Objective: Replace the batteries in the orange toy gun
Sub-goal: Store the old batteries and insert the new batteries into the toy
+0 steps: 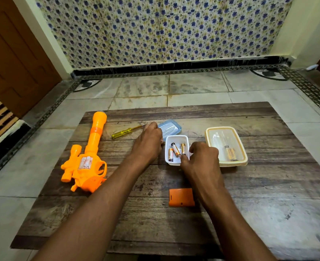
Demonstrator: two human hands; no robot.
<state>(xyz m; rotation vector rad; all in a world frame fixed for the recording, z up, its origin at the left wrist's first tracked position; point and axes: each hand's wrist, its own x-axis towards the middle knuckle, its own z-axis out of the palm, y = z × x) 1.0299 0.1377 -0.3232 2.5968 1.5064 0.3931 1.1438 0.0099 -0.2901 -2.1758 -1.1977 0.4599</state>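
The orange toy gun lies at the left of the wooden board, muzzle pointing away. Its orange battery cover lies loose near the front, with a tiny screw beside it. A small white container holds three batteries. My right hand reaches in from the right; its thumb tip sits on the near end of the rightmost battery and its fingers curl over the rim. My left hand is curled between the container and a blue lid, hiding what its fingertips touch.
A yellow-handled screwdriver lies beyond my left hand. A cream lidded box with another screwdriver inside stands to the right of the white container. The board rests on a tiled floor, with a patterned cloth on the wall behind.
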